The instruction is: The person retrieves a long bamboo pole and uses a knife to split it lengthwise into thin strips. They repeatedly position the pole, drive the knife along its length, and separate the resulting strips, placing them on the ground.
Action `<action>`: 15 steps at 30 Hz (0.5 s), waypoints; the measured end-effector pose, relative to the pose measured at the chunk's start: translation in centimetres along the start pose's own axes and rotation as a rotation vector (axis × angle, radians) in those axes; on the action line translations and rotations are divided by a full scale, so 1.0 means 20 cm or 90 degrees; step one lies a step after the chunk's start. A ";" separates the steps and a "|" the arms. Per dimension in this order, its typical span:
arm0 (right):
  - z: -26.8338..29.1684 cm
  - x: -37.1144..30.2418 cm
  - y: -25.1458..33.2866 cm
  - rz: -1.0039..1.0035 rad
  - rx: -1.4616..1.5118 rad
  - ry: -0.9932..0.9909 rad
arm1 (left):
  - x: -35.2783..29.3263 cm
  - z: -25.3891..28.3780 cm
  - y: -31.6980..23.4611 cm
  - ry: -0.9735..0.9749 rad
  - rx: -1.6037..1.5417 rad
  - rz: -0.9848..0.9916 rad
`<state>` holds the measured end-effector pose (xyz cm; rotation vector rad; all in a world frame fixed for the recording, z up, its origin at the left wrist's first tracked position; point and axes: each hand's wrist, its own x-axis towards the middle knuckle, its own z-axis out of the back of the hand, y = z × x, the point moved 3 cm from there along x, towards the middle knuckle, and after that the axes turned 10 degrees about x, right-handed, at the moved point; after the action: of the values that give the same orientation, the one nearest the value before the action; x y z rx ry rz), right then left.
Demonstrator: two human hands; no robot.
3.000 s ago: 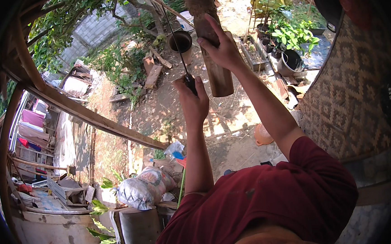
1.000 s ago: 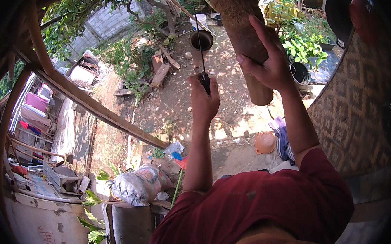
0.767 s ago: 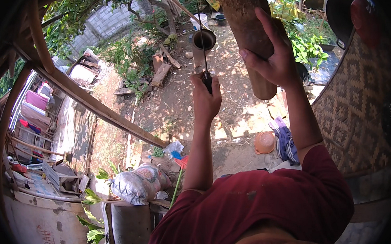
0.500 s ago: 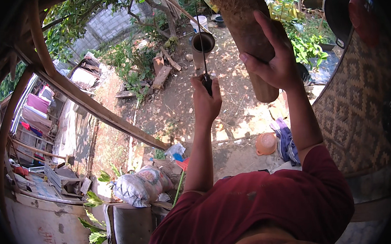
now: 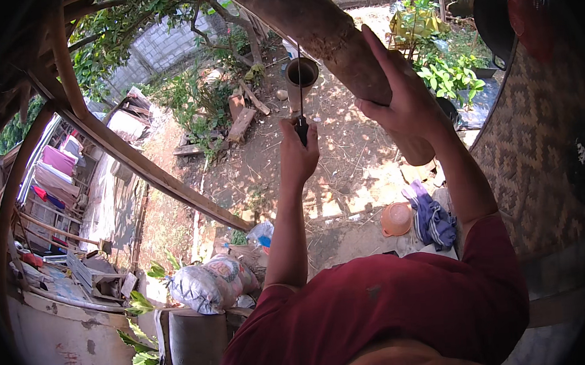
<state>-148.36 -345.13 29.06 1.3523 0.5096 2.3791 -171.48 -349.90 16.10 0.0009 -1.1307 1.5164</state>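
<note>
My left hand (image 5: pixel 297 151) is closed round the black handle of a thin-shafted tool (image 5: pixel 302 129), its long dark shaft pointing up and away; whether it is a blade seen edge-on or a round rod I cannot tell. In my right hand (image 5: pixel 409 106) is a thick brown bamboo pole (image 5: pixel 309 29), with a rough ring partway along. The pole slants from the upper left down to the right, its lower end below my palm. My right thumb and index finger lie along it. Beyond the tool's shaft, a hollow bamboo tube (image 5: pixel 302 73) shows its round open mouth.
A wooden beam (image 5: pixel 163 181) slants across my left. A stuffed sack (image 5: pixel 211 283) rests near my left elbow. An orange plastic basin (image 5: pixel 397 218) and a purple cloth (image 5: pixel 434 220) lie near my right arm. A woven wall panel (image 5: pixel 524 146) stands at right.
The pole has tilted, its upper end swinging left toward the tool. My left hand has shifted slightly left and down with the tool. My right hand keeps its grip and moves slightly.
</note>
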 end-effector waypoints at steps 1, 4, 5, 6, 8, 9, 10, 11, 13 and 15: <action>0.08 0.03 0.07 0.033 0.011 -0.042 | 0.01 0.05 0.01 -0.005 0.016 -0.016; 0.29 0.10 0.14 0.149 0.124 -0.168 | 0.06 0.18 0.05 -0.010 0.105 -0.055; 0.39 0.10 0.16 0.111 0.183 -0.205 | 0.09 0.18 0.05 -0.001 0.134 -0.072; 0.46 0.09 0.15 0.071 0.252 -0.244 | 0.12 0.19 0.06 0.008 0.173 -0.084; 0.45 0.11 0.02 0.159 0.235 -0.392 | 0.21 0.19 0.07 0.008 0.173 -0.099; 0.30 0.12 -0.08 0.195 0.275 -0.468 | 0.23 0.24 0.08 0.002 0.186 -0.101; 0.22 0.11 -0.18 0.238 0.295 -0.548 | 0.29 0.24 0.07 0.011 0.184 -0.113; 0.07 0.11 -0.33 0.141 0.130 -0.373 | 0.32 0.26 0.08 0.018 0.192 -0.117; -0.08 0.10 -0.58 -0.046 -0.099 -0.083 | 0.39 0.30 0.05 0.060 0.251 -0.152; -0.15 0.10 -0.58 -0.073 -0.066 -0.013 | 0.49 0.36 0.12 0.091 0.306 -0.125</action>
<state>-150.56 -334.52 23.65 1.2663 0.4399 2.2652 -180.39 -346.54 23.96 0.3183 -0.6137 1.5496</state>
